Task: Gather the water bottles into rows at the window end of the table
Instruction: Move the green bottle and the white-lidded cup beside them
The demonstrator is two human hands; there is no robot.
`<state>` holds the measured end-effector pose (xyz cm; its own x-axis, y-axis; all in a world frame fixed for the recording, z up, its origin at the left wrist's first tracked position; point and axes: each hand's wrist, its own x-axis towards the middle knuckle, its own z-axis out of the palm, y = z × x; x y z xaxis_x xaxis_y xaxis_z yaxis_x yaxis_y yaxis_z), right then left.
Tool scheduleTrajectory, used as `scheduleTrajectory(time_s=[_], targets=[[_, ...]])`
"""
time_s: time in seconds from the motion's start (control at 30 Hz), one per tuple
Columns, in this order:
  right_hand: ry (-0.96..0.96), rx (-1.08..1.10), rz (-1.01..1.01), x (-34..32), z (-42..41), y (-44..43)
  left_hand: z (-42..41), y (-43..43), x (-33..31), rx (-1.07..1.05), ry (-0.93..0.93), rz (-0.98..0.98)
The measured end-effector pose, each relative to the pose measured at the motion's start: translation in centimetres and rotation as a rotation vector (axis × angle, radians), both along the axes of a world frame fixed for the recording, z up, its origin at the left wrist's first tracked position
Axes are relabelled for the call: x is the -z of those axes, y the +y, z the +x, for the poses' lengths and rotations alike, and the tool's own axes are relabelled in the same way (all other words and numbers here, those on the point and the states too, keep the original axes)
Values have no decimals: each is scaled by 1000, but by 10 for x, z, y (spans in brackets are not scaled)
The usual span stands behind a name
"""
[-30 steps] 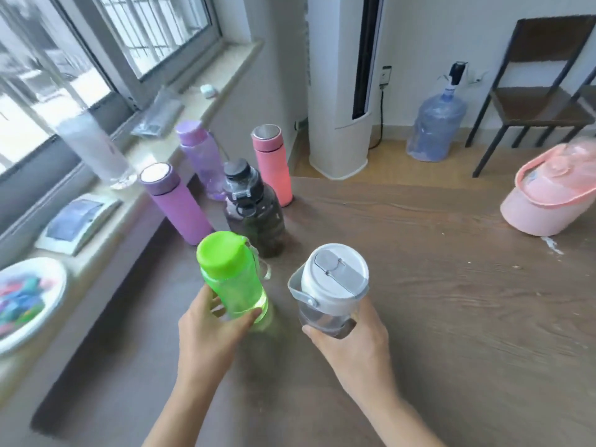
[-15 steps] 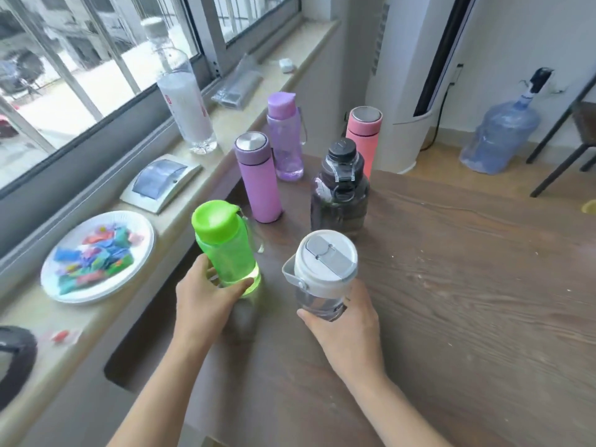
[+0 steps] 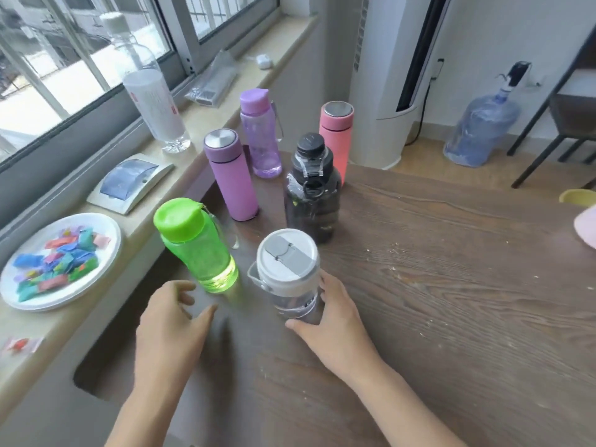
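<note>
Six bottles stand in pairs at the window end of the wooden table point(image 3: 435, 301). At the back are a clear purple bottle point(image 3: 262, 137) and a pink flask point(image 3: 335, 137). In the middle are a purple flask point(image 3: 230, 179) and a dark jug point(image 3: 312, 195). Nearest me are a green bottle point(image 3: 196, 246) and a clear bottle with a white lid point(image 3: 290, 275). My left hand point(image 3: 171, 321) hovers open just behind the green bottle, not touching it. My right hand point(image 3: 335, 321) wraps the base of the white-lidded bottle.
The windowsill on the left carries a tall clear plastic bottle point(image 3: 148, 95), a white plate of coloured wrappers point(image 3: 58, 262) and a white device point(image 3: 129, 182). A gap runs between sill and table. A white floor unit point(image 3: 383, 75), a water jug point(image 3: 480, 127) and a chair stand beyond.
My left hand has let go of the green bottle and drawn back toward me. The right hand still holds the white-lidded bottle. The camera has turned left toward the window.
</note>
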<state>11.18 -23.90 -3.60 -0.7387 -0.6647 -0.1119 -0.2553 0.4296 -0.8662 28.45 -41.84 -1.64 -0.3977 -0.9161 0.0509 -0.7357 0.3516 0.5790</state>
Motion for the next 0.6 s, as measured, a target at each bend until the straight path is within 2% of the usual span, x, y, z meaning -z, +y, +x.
scheduleTrajectory(time_s=[0.13, 0.27, 0.6], targets=[[-9, 2, -2, 8, -26, 49, -16, 64, -1, 83, -52, 72], [-9, 109, -17, 8, -63, 115, -65, 140, -2, 263, 49, 148], [24, 513, -39, -4, -202, 343, -280, 355, -9, 629, 274, 196]])
